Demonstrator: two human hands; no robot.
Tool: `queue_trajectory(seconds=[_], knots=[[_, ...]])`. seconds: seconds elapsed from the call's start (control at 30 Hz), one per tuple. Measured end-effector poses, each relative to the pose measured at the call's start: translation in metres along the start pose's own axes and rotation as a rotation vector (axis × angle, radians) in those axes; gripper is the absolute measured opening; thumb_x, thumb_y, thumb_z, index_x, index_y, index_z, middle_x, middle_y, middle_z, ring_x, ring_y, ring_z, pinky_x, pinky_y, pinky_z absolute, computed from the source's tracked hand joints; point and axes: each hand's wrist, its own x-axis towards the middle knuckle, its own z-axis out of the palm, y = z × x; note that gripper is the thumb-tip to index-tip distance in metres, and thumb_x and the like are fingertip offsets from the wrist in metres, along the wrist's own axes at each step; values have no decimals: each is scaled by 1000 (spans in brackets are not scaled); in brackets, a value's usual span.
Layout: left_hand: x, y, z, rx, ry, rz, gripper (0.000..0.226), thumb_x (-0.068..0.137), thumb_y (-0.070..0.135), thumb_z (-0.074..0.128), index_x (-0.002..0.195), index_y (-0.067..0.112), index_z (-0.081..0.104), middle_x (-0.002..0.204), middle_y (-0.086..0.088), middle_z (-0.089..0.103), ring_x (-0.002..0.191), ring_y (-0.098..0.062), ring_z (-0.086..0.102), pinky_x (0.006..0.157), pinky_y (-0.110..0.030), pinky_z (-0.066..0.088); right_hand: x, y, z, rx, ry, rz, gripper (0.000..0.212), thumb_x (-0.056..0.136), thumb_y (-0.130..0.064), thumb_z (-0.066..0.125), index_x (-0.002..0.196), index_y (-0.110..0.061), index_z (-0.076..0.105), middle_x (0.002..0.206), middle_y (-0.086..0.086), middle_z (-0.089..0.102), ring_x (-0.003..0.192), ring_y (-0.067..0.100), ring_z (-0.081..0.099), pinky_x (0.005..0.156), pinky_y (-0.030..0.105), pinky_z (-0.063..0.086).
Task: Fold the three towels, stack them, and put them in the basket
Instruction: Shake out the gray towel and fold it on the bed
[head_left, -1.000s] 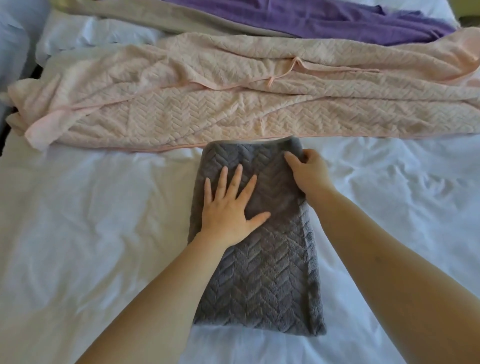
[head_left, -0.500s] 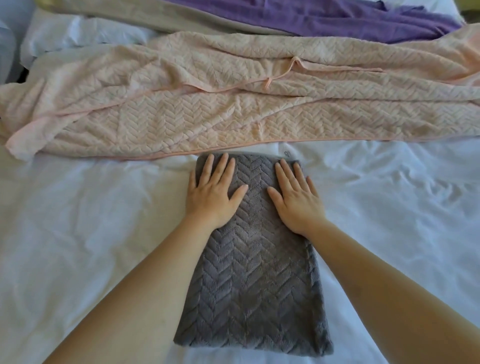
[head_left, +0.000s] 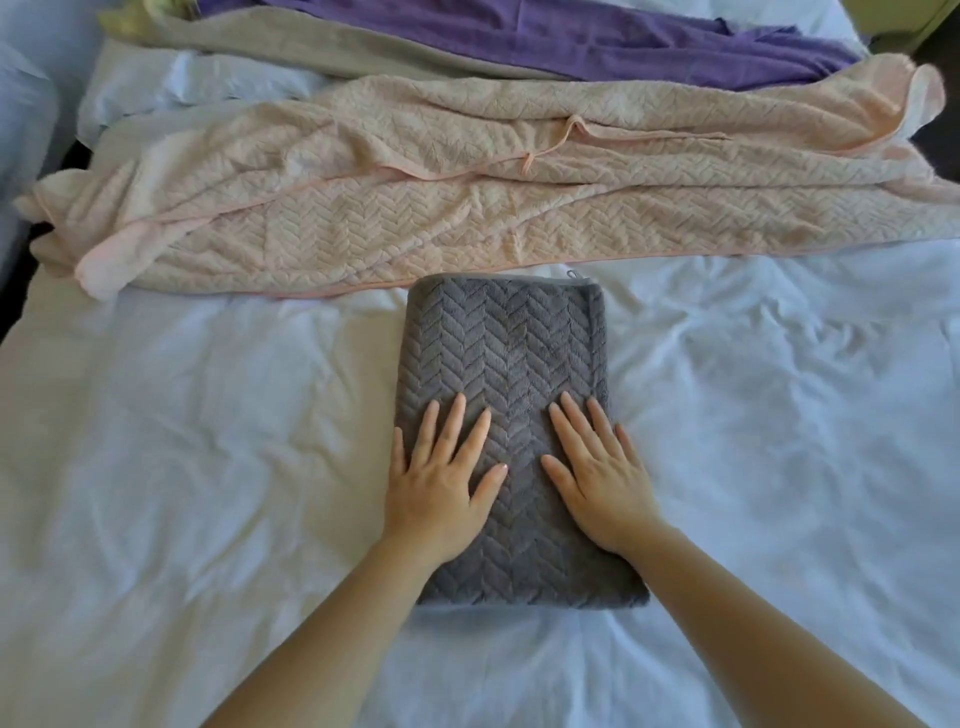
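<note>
Our folded grey herringbone-plush towel (head_left: 498, 343) lies on the white bed sheet (head_left: 208, 441), just beside the crumpled peach towel (head_left: 415, 208). Our left hand (head_left: 441, 483) and right hand (head_left: 597, 483) rest flat on its near half, fingers straight, spread, gripping nothing. We'd press evenly outward so the edges line up.

purple cloth (head_left: 571, 36): cut off at top edge | pink towel (head_left: 467, 208): right end cut off at right edge | grey towel (head_left: 498, 343): near part covered by left grip (head_left: 441, 483), right grip (head_left: 602, 483) | tag (head_left: 572, 274) at far hem: too small to tell
</note>
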Motion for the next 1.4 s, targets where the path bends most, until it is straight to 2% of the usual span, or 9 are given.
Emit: queue_trajectory(seconds=[0.23,0.43,0.67,0.8,0.87,1.07,1.23,1.33,1.4], knots=[[-47,-11,1,-423,137,-328,85,85,66,45,153,28,9,161,-7,9,146,-27,16,115,-46,22,-55,-12,7,96,202,-33,63,93,-64,8,149,-40,-6,154,-24,-14,145,6,-16,117,28,-12],[-67,-11,2,-1242,-33,-530,69,67,46,83,123,20,54,118,2,66,106,-19,64,92,-36,51,-76,11,41,205,61,80,57,96,-52,14,145,-38,-13,150,-24,-17,147,13,-9,119,28,-4],[-69,20,-36,-1540,-90,-204,60,53,34,78,109,26,59,108,0,71,102,-21,67,83,-39,55,-80,10,15,418,103,244,51,102,-38,32,151,-23,22,159,-7,16,146,12,15,118,33,13],[-59,68,-53,-1727,-292,-62,37,69,43,68,100,25,60,93,-2,65,85,-18,62,82,-34,44,-112,14,-19,1122,175,253,53,93,-53,42,138,-25,50,144,-9,47,136,7,37,114,29,25],[-53,105,-57,-1657,-388,10,20,83,47,58,94,31,63,82,10,66,74,-7,62,73,-28,42,-132,25,-33,1386,211,243,56,88,-62,36,124,-29,63,128,-6,62,121,7,55,104,29,41],[-41,194,-24,-1091,-431,260,15,99,25,49,108,27,60,131,10,54,116,6,49,94,-6,33,-181,112,-43,1776,461,548,66,85,-73,35,124,-26,61,115,-1,69,111,22,63,98,40,44],[-22,195,21,-678,141,-35,55,82,32,72,129,13,52,142,-10,43,133,-23,37,108,-31,29,-183,165,-40,1725,550,739,52,87,-56,51,123,-19,55,119,5,63,101,25,64,86,36,48],[-13,194,35,-1070,-94,-381,94,72,50,77,145,16,29,142,-3,43,123,-19,46,103,-35,38,-168,189,-44,1617,616,787,61,88,-51,58,135,-15,42,119,7,55,96,23,59,78,32,49],[-9,197,38,-1360,-274,-406,103,57,67,78,139,17,40,133,-1,57,116,-17,57,101,-39,46,-157,203,-47,1563,607,805,75,81,-53,66,139,-16,35,123,5,50,102,21,59,80,30,49]])
